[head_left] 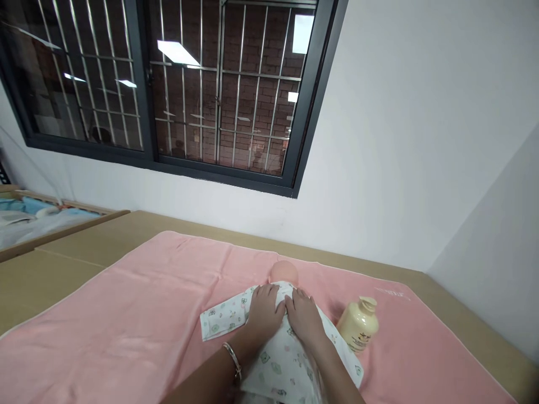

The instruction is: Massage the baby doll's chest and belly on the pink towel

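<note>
A baby doll lies on a pink towel, its bald head (284, 272) pointing away from me. It wears a white printed top (275, 365) with the sleeves spread out to both sides. My left hand (265, 311) rests flat on the upper left of the top, fingers stretched toward the doll's shoulder. Beside it, my right hand (304, 315) lies flat on the upper right, the two thumbs almost meeting in the middle. A silver bangle (233, 360) circles my left wrist. My forearms cover part of the doll's body.
A cream pump bottle (359, 324) stands on the pink towel (147, 314), right of the doll. The towel covers a wooden tabletop (80, 275) against a white wall. At the far left is a wooden-edged bin (63, 231) with blue and white items. A barred window (219, 95) is above.
</note>
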`<state>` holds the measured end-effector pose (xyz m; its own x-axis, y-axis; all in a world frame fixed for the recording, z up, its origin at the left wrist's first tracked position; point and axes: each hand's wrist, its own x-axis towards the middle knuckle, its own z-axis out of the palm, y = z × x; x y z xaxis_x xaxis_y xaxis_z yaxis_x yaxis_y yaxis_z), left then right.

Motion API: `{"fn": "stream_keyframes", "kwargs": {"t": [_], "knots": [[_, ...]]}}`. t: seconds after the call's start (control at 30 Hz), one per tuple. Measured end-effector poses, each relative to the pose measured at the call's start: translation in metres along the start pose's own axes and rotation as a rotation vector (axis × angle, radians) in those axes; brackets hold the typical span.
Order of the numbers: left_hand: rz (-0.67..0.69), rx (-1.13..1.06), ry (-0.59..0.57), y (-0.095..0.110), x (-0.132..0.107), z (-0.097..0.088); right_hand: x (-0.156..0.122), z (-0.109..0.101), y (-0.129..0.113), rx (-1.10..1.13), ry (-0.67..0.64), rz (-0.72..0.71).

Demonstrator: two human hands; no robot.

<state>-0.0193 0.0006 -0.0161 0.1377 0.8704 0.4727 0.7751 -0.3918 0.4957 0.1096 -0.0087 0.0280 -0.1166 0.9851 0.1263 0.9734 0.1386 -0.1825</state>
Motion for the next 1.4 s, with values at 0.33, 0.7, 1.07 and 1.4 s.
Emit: {"fn": "stream_keyframes", "kwargs": {"t": [0.33,0.7,1.07,1.4], "knots": [[0.028,-0.046,0.011,-0.004,-0.001,0.001,0.001,-0.003,-0.001,0.002,-0.026,0.000],[0.021,-0.055,-0.004,-0.005,-0.001,-0.001,-0.002,-0.004,-0.003,-0.015,-0.026,0.025],[0.017,-0.084,0.015,-0.011,0.000,0.007,-0.008,-0.001,-0.004,0.039,0.009,0.007],[0.051,-0.097,0.034,-0.014,-0.001,0.007,-0.006,0.003,-0.004,0.038,0.013,0.025]]}}
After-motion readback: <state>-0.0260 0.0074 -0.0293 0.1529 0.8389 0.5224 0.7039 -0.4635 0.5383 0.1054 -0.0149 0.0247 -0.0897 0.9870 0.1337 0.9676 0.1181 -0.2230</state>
